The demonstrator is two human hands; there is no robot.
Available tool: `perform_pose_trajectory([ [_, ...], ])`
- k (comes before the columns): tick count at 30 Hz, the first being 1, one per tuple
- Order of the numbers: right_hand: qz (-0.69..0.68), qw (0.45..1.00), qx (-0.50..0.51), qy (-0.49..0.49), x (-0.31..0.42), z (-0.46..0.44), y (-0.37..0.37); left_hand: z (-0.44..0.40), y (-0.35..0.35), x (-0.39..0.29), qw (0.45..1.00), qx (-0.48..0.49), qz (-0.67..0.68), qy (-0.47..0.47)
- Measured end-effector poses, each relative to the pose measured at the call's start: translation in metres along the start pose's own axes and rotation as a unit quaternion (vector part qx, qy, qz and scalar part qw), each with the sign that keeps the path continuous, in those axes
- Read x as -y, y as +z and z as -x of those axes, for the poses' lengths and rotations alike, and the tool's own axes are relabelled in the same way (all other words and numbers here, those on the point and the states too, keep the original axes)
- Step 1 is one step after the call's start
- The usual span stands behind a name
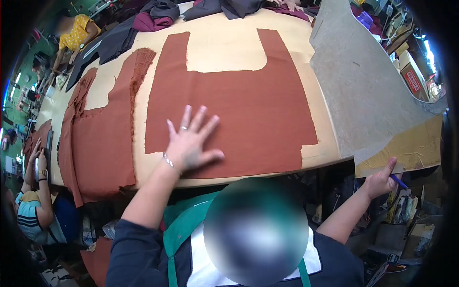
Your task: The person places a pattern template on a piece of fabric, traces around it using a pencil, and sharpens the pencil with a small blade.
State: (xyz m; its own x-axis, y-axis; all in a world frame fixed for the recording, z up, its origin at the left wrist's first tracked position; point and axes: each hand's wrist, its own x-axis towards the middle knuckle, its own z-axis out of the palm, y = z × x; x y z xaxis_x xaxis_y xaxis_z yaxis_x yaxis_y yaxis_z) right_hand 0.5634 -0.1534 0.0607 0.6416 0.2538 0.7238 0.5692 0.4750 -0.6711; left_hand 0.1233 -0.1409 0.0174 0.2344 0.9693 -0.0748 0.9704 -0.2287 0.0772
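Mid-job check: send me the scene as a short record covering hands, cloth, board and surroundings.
Left hand: open, spread palm down over the wide rust cloth
Right hand: gripping the large grey board at its brown end, with a blue pen
Wide cloth: laid out on the pale table, notched at its far edge
Beside it, left: rust cloth with a frayed edge
Far edge: dark and maroon cloth

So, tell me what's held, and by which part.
The right hand holds the grey-and-brown board by its near edge, plus a blue pen, its gripped part hidden; the left hand holds nothing.
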Motion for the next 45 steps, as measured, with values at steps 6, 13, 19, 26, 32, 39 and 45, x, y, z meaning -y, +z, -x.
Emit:
perform_pose_trajectory([
  [6, -0.057, 0.998, -0.019, 0.017, 0.017, -0.006, -0.006, 0.031, 0.024, -0.053, 0.985, 0.023, 0.027, 0.169],
  [13, -0.075, 0.995, -0.044, 0.04, 0.02, -0.007, -0.012, 0.004, 0.026, -0.061, 0.99, -0.009, 0.034, 0.14],
  [19, -0.078, 0.994, -0.072, 0.03, 0.03, -0.011, -0.014, 0.013, 0.037, -0.078, 0.973, -0.107, 0.061, 0.197],
  [26, -0.048, 0.997, -0.064, 0.021, 0.026, -0.016, -0.034, -0.002, 0.049, -0.088, 0.948, -0.168, 0.078, 0.257],
  [32, -0.057, 0.995, -0.074, 0.042, 0.04, -0.012, -0.027, -0.006, 0.049, -0.091, 0.952, -0.165, 0.078, 0.247],
  [39, 0.093, 0.97, -0.188, 0.12, 0.009, -0.041, -0.066, 0.021, 0.042, -0.079, 0.972, -0.031, 0.103, 0.21],
  [45, -0.039, 0.982, -0.121, 0.139, 0.03, -0.045, -0.065, 0.022, 0.027, 0.005, 0.988, -0.038, 0.03, -0.146],
])
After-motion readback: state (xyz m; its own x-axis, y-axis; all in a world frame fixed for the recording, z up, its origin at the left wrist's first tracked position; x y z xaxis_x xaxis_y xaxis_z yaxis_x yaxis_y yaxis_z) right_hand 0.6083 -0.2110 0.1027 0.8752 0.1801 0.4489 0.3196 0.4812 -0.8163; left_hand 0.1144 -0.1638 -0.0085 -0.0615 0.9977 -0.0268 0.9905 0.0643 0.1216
